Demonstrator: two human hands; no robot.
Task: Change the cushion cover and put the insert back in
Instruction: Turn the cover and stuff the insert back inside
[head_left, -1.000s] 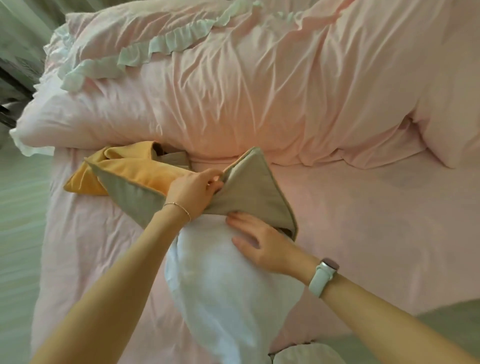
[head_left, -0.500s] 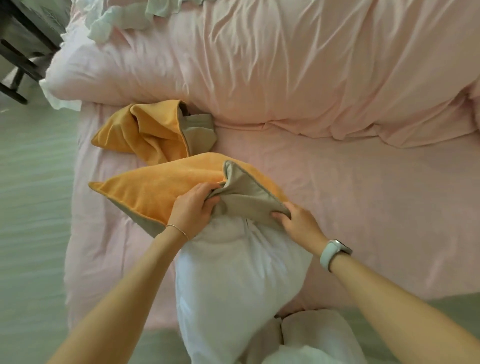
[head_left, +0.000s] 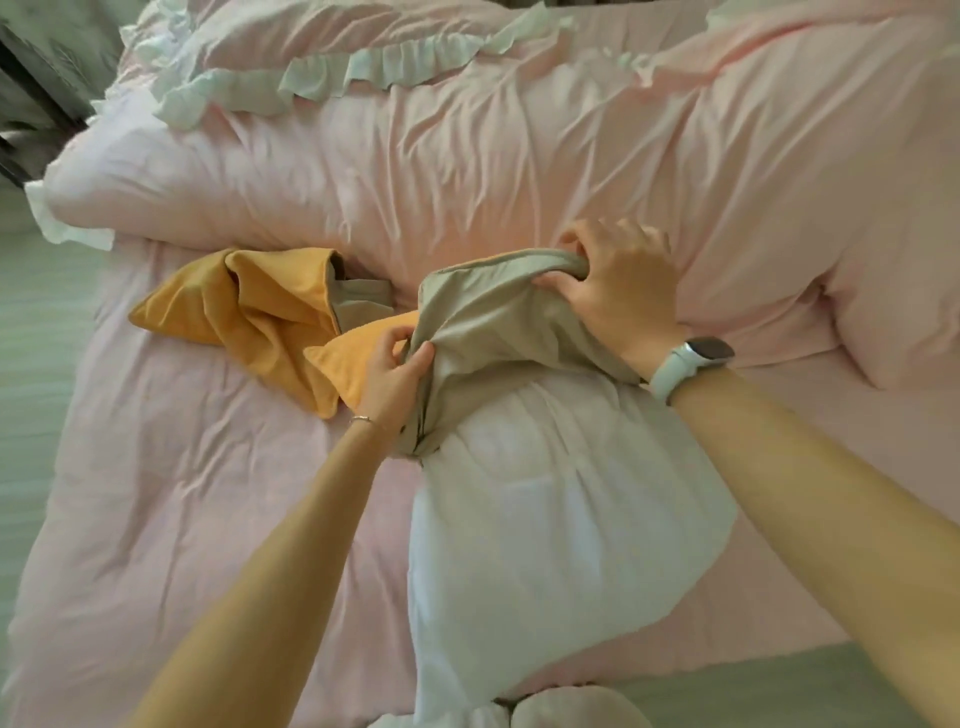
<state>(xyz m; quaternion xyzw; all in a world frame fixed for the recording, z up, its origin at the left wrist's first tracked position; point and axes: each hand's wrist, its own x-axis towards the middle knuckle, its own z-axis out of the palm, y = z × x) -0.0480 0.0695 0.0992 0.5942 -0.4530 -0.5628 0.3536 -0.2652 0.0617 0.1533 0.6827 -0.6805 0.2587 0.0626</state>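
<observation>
A pink duvet bunched across the bed lies right behind the work. Two orange-and-grey cushion covers: the spare cover crumpled at left, the other cover partly over one white insert. Left hand pinches its opening edge; right hand, wearing a smartwatch, curls its grip round the far seam.
</observation>
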